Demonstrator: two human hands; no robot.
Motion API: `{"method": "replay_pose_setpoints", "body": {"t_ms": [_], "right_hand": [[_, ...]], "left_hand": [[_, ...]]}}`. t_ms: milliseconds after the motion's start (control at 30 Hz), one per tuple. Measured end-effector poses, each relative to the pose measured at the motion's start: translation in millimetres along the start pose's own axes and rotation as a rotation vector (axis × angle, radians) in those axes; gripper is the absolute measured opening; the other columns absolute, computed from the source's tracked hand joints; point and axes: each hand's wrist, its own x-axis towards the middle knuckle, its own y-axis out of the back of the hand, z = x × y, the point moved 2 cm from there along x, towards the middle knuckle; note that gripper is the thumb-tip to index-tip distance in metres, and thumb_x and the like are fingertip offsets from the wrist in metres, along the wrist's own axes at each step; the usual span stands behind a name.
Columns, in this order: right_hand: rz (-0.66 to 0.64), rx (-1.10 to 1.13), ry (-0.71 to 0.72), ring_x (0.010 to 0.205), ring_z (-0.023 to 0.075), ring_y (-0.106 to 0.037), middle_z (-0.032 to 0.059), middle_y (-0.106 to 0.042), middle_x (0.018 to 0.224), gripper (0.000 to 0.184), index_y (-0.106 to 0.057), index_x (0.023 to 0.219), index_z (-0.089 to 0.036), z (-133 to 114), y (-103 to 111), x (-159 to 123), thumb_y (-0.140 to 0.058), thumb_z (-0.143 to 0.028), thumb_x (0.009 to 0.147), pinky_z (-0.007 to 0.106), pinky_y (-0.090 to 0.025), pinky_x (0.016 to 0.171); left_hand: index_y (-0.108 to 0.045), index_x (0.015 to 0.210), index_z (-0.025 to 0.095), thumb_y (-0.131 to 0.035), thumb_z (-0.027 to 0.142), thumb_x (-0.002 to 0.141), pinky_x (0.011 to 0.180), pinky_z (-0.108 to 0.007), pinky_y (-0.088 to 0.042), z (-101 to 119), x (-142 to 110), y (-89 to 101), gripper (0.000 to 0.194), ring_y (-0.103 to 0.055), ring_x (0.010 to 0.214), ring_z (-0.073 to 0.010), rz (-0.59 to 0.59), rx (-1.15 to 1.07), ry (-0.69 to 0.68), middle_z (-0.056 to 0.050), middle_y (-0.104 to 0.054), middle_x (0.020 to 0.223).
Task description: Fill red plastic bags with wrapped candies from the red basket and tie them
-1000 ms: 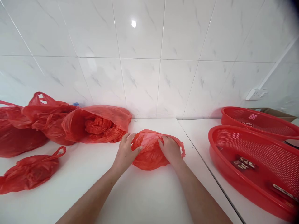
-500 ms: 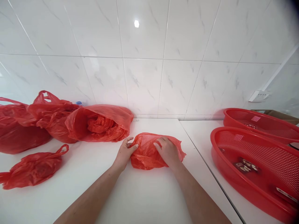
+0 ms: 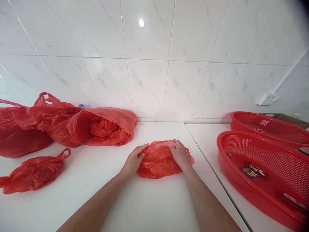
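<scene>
A crumpled, thin red plastic bag [image 3: 156, 162] lies flat on the white table in front of me. My left hand [image 3: 134, 160] pinches its left edge between thumb and fingers. At the bag's far right side, my right hand [image 3: 180, 154] is closed on the rim, its fingers partly hidden behind the plastic. To the left, a large red bag [image 3: 116, 112] lies on its side, its mouth facing me, stuffed with crumpled red bags [image 3: 106, 129].
Fuller red bags [image 3: 21, 137] with loop handles stand far left, and a smaller tied bag [image 3: 36, 172] lies nearer. On the right are two red plastic baskets, the front basket [image 3: 231, 174] holding several small dark packets [image 3: 253, 170]. A tiled wall [image 3: 149, 87] rises behind.
The bag has shifted slightly towards me and right. My left hand has moved a little right with its fingers closed on the edge; my right hand has moved right to the bag's far rim.
</scene>
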Motion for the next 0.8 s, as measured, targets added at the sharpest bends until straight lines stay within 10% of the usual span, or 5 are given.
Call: {"method": "replay_pose_setpoints", "body": {"t_ms": [467,800], "right_hand": [[-0.378,1.030,0.017,0.052,0.0077,-0.043,-0.0010,-0.052,0.067,0.035,-0.055,0.078,-0.018,26.2,23.4,10.2,-0.057,-0.053,0.073,0.017,-0.027,0.039],[-0.560,0.930,-0.108,0.056,0.0077,-0.049,0.0065,-0.063,0.087,0.034,-0.062,0.100,-0.015,14.7,18.8,-0.5,-0.059,-0.039,0.077,0.017,-0.033,0.040]], "left_hand": [[-0.052,0.124,0.026,-0.044,0.024,0.082,0.094,-0.033,-0.042,-8.5,-2.3,-5.4,0.043,-0.052,0.105,-0.0180,0.024,0.256,-0.048,-0.004,-0.044,0.125],[-0.043,0.132,0.027,-0.054,0.032,0.077,0.095,-0.035,-0.041,-3.2,-7.7,-7.2,0.057,-0.051,0.107,-0.0204,0.023,0.261,-0.069,-0.005,-0.041,0.129]]}}
